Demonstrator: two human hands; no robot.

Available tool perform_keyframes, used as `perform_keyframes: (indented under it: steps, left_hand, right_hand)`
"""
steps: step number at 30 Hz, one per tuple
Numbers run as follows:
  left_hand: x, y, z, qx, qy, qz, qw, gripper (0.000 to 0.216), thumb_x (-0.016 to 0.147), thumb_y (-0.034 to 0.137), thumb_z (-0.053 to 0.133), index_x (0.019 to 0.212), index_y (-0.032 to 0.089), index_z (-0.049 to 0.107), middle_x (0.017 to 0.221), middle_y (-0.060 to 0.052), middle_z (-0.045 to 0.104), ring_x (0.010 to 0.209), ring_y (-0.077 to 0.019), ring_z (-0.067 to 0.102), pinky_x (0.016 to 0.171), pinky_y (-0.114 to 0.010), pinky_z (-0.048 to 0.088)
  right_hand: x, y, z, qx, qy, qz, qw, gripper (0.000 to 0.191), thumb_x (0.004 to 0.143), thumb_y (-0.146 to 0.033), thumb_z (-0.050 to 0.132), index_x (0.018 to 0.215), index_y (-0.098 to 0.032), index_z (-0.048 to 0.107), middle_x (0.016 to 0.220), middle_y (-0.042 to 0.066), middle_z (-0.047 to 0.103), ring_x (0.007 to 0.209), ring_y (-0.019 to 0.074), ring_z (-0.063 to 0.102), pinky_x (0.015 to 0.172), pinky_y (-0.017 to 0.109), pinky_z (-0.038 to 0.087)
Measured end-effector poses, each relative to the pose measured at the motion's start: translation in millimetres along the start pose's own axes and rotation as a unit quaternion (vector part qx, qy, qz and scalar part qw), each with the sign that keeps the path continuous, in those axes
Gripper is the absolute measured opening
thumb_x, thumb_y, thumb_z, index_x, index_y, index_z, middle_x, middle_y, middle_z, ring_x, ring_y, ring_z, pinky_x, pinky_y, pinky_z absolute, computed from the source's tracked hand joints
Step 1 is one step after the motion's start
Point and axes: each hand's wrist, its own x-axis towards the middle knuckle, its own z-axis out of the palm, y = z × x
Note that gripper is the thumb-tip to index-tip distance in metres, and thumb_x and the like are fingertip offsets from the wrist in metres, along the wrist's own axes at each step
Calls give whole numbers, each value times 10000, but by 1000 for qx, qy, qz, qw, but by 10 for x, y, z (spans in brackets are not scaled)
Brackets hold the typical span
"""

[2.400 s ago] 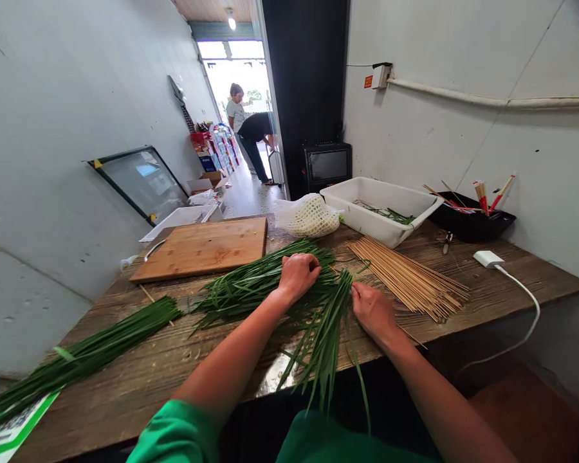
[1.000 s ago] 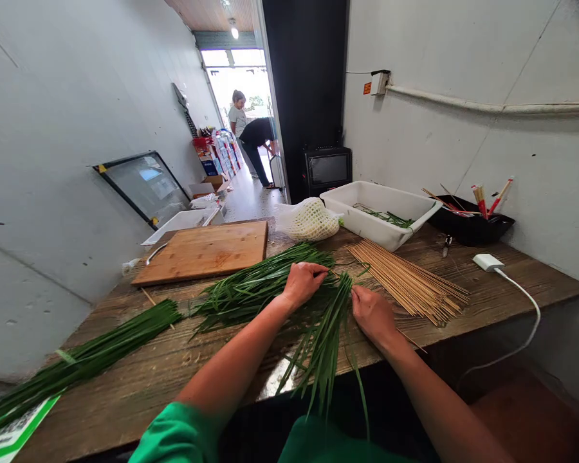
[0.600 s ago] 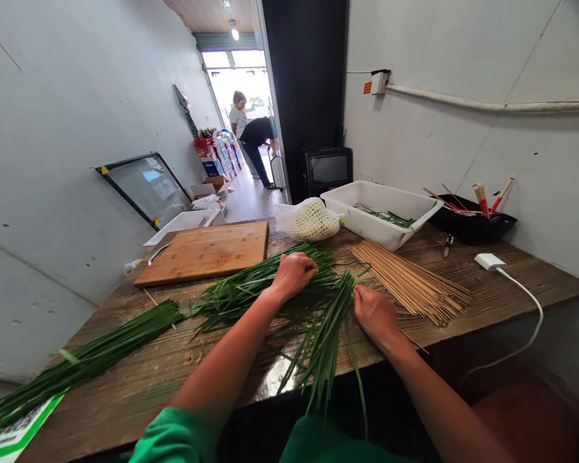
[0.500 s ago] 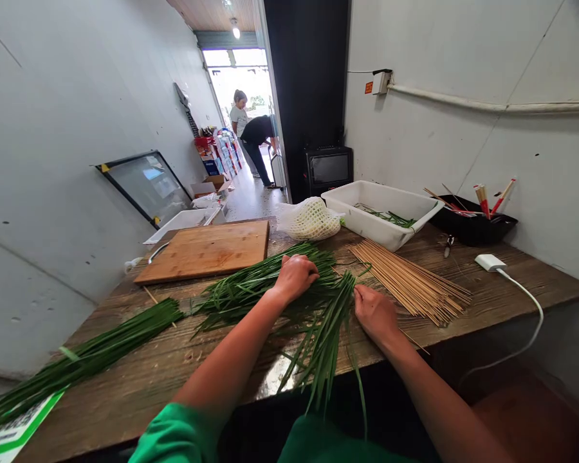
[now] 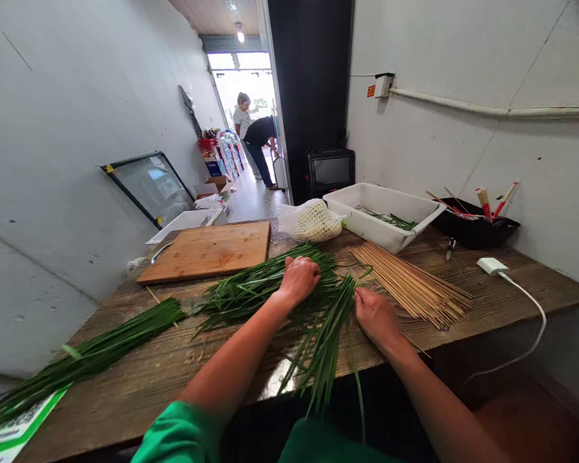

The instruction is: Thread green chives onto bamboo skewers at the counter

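Observation:
Long green chive leaves (image 5: 251, 289) lie in a loose pile on the wooden table (image 5: 139, 379). My left hand (image 5: 299, 278) rests curled on top of this pile, fingers closed on some leaves. A smaller bunch of chives (image 5: 325, 341) hangs over the table's front edge. My right hand (image 5: 374, 313) pinches the upper end of that bunch. A fan of bamboo skewers (image 5: 410, 283) lies just right of my right hand.
A wooden cutting board (image 5: 207, 251) lies at the back left, and another chive bundle (image 5: 87, 357) at the near left. A white tub (image 5: 383, 212), a mesh bag (image 5: 311, 222), a black tray (image 5: 473, 225) and a white charger with cable (image 5: 492, 265) stand to the right. Two people stand far down the corridor.
My left hand has shifted slightly over the chive pile, opening and closing its fingers. My right hand stays on the end of the small bunch. The view has shifted slightly.

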Motion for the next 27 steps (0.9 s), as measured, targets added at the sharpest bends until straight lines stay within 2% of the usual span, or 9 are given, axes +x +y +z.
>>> perform_keyframes:
  steps: [4,7,11,17,22,27]
  left_hand:
    - [-6,37,1,28,-14,9,999,174,809,231,543,774,180,706,853,-85,642,962,-244,533,897,-393,352]
    - [-4,54,-8,21,3,-6,1000,206,835,222,496,789,176,692,869,-83,660,953,-235,550,898,-392,351]
    - [20,39,-11,-10,26,-39,999,226,870,225,444,926,180,659,921,-70,690,949,-221,593,889,-375,366]
    - [43,3,0,-11,-26,-43,999,308,882,232,458,1162,195,582,1045,-74,676,982,-202,607,846,-300,422]
    - [23,22,-17,46,-49,9,998,225,844,265,550,1041,197,634,1021,-71,646,980,-196,597,847,-275,432]
    - [21,4,-18,65,-59,-5,996,152,818,264,589,917,171,657,939,-79,645,948,-204,597,847,-287,436]
  right_hand:
    - [-1,12,17,-5,1,5,1000,300,925,-252,364,825,-173,635,801,51,694,683,152,602,571,272,262]
    - [-5,18,27,6,9,2,1000,295,922,-250,366,864,-170,644,839,60,700,712,159,612,586,269,283]
    - [-9,14,23,11,7,0,1000,295,922,-243,363,858,-174,643,849,55,702,736,156,619,590,261,291]
    - [-11,-1,-1,-2,1,-3,1000,292,929,-238,354,830,-182,623,810,38,694,722,136,611,585,254,277]
    - [-8,-14,-6,-7,-9,3,1000,298,932,-239,350,834,-176,625,826,44,697,732,135,615,588,267,268]
    - [-5,-32,-25,-5,-14,8,1000,296,929,-238,352,821,-177,621,840,40,699,746,139,622,588,273,264]
